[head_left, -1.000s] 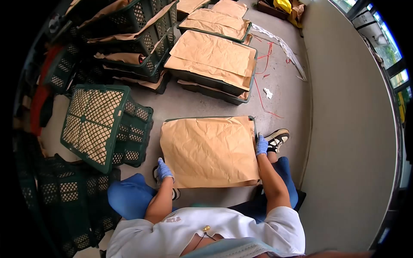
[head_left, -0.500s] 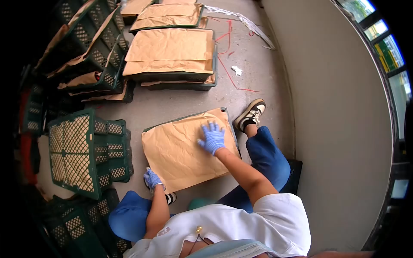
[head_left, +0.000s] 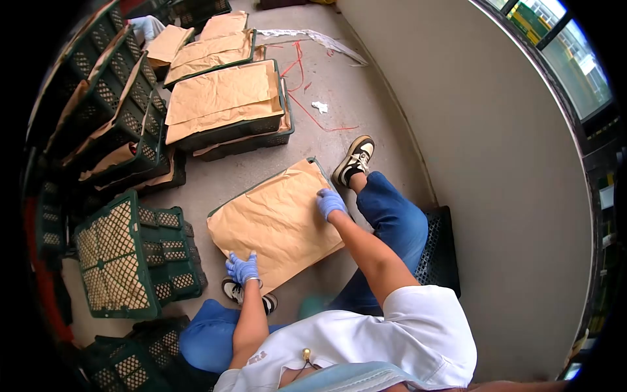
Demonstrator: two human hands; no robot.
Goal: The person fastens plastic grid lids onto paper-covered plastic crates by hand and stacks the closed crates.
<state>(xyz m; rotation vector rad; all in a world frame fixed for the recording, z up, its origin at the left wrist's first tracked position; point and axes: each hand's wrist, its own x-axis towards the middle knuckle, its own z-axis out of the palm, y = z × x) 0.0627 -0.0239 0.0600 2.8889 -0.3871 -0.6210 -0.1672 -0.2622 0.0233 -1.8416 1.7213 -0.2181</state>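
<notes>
A sheet of brown paper covers a dark green crate on the floor between my legs, turned at an angle. My left hand, in a blue glove, lies on the paper's near left edge with its fingers spread. My right hand, also gloved, is at the right edge of the paper with its fingers bent. Whether it pinches the paper or the rim cannot be made out. The crate's green rim shows along the far side; its contents are hidden.
Paper-topped crates stand ahead. Tall crate stacks rise at the left, near upturned green crates. A black crate is by my right knee, beside the wall. Red string lies on the floor.
The covered crate has turned anticlockwise in view. My left hand has moved from its side onto the paper. My right hand left the right edge, crossed the paper and is back at that edge.
</notes>
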